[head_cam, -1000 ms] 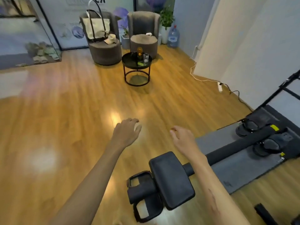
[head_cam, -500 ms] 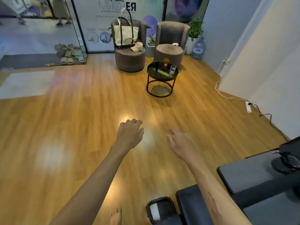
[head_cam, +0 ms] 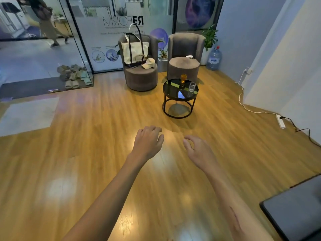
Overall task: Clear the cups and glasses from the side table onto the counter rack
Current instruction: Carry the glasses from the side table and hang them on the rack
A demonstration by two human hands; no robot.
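Warm wooden flooring point(head_cam: 86, 153) fills a small lounge seen from head height, and two bare forearms are stretched forward over it. The left hand point(head_cam: 147, 143) is held palm down with its fingers loosely curled, and nothing is gripped by it. The right hand point(head_cam: 198, 152) is held beside it, thumb and fingers relaxed and slightly apart, and it too is empty.

Ahead of both hands, well apart from them and a little to the right, a round black side table point(head_cam: 173, 93) is set on a ring base. Two drinking vessels are stood upright on its glossy top: an amber glass point(head_cam: 183, 78) at the far edge, and a clear glass point(head_cam: 191, 87) nearer the right rim. The right hand is judged the nearer one to both glasses, the clear glass being the closer. More floor is to be crossed before either can be reached.

Behind the table, two grey tub chairs are placed; a cream tote bag point(head_cam: 134, 51) and a cap point(head_cam: 149, 63) are rested on the left one. A water bottle point(head_cam: 214, 58) is stood in the far corner. No counter rack is visible.
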